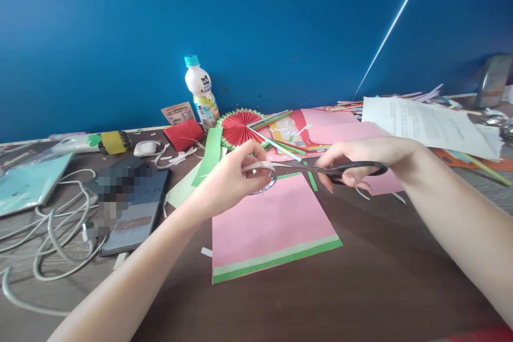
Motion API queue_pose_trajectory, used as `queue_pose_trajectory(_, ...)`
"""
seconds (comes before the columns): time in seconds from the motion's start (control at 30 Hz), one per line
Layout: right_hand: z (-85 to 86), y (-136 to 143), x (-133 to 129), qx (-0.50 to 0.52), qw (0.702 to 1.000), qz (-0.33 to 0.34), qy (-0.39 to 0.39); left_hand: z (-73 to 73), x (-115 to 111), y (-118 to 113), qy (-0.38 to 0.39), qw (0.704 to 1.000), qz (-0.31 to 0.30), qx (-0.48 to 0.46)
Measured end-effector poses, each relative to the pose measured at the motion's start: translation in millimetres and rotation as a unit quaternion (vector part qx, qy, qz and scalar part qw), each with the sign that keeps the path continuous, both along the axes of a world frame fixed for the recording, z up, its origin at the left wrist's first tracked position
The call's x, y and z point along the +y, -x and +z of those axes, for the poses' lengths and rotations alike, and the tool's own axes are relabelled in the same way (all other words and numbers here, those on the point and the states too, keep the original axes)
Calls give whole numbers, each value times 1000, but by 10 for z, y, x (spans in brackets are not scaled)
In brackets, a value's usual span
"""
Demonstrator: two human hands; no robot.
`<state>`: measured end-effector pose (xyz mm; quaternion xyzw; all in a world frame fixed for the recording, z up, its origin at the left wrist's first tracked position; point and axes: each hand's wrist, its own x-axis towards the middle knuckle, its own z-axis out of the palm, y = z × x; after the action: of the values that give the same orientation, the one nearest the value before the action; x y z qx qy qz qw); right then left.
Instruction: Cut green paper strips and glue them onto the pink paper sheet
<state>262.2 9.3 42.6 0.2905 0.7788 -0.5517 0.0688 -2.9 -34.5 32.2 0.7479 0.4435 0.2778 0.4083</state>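
Note:
My left hand (224, 179) is closed around a roll of tape (267, 184), from which a pale strip sticks out between the fingers. In my right hand (372, 148) is a pair of scissors (368, 169) with black handles, the blades pointing left. Their tips reach the tape strip near my left fingers; whether the blades are apart or together cannot be made out. Below both hands a pink sheet of paper (272, 224) lies flat, with light and dark green bands along its near edge. A narrow green strip (310, 176) lies by its far right corner.
Behind stand a red pleated paper fan (240, 127) and a bottle (200, 91) against the blue wall (256, 26). On the left lie a phone (138, 214), tangled cables (52, 224) and an earphone case (146, 148). Printed paper (428, 123) covers coloured scraps at right.

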Motion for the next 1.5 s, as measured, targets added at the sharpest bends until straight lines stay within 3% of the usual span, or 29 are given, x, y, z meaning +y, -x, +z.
queue_pose_trajectory(0.6,15,43,1,-16,1000,-1,-19,-48,29,52,-24,995,29,93)
queue_pose_trajectory(1.03,16,-7,-5,-7,1000,-13,10,1,19,71,-34,994,24,99)
queue_pose_trajectory(1.5,-11,75,-8,-62,998,-19,21,3,36,60,-32,995,19,92)
